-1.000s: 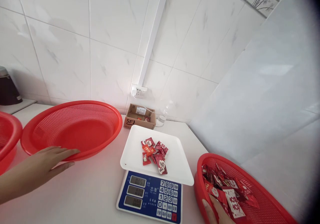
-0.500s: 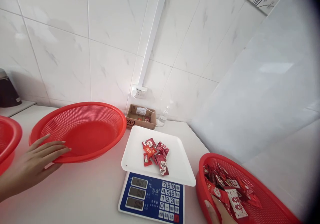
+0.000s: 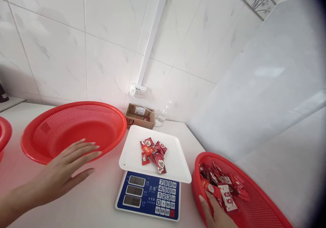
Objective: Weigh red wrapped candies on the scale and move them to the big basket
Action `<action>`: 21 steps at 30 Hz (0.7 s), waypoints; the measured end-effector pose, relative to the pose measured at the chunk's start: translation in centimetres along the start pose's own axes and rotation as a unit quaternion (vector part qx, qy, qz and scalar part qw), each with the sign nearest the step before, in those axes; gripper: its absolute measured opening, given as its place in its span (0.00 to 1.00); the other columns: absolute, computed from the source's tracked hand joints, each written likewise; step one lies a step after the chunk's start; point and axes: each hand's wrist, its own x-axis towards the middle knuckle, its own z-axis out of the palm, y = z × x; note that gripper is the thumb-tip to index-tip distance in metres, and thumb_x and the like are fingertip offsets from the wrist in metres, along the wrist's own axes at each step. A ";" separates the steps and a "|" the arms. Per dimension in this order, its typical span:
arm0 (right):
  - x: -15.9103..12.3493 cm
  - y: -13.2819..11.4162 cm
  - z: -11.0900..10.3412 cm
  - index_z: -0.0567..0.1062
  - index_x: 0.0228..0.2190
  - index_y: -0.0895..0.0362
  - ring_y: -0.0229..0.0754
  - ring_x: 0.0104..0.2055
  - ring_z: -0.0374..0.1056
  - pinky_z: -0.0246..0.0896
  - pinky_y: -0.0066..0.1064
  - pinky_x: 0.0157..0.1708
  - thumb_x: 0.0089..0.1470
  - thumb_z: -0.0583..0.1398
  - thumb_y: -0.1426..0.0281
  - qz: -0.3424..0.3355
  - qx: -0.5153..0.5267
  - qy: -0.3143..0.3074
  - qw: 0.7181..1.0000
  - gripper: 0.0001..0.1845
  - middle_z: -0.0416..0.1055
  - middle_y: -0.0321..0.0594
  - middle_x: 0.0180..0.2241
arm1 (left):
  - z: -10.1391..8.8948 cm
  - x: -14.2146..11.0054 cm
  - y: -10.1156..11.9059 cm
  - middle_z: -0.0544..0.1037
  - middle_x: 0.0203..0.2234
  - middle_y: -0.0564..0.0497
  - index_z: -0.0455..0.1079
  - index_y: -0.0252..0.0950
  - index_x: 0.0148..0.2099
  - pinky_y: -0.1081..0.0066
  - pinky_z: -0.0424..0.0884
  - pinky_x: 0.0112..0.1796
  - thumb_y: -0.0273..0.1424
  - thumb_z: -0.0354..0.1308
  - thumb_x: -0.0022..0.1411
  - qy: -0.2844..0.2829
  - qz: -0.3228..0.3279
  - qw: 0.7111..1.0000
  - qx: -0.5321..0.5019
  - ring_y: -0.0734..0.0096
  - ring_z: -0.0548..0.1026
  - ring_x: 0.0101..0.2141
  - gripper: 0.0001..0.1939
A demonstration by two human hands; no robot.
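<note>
My left hand [image 3: 73, 167] is open, fingers spread and palm down, over the front rim of a wide red plastic basket [image 3: 114, 112]. Nothing is in it. At lower right my right hand [image 3: 216, 214] is around the near left rim of a second red basket [image 3: 265, 217], thumb and fingers on either side. Its fingertips are partly hidden beside the wrapped snack packets [image 3: 229, 197] inside. Between the hands stands a digital scale [image 3: 147, 200] with a white tray [image 3: 175, 160]. Several small red snack packets [image 3: 160, 163] lie heaped on the tray.
Behind the scale are a small cardboard box [image 3: 140, 122] and a clear plastic bottle [image 3: 161, 116]. A wall socket [image 3: 138, 90] is above them. Another red basket [image 3: 5, 133] is cut off at the left edge. A tiled wall borders the white table [image 3: 94, 194].
My left hand has moved right, along the front of the middle basket. The view has shifted slightly right. My right hand stays at its basket's rim, and the packets on the tray look unchanged.
</note>
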 end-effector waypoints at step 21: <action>-0.3 -1.3 -0.7 0.68 0.54 0.54 0.49 0.45 0.72 0.68 0.36 0.40 0.57 0.45 0.55 0.017 -0.032 -0.010 0.999 0.29 0.73 0.45 0.47 | 5.8 14.1 10.3 0.72 0.45 0.46 0.66 0.37 0.46 0.59 0.70 0.41 0.36 0.57 0.56 -0.339 0.027 0.927 -0.155 0.60 0.71 0.45 0.16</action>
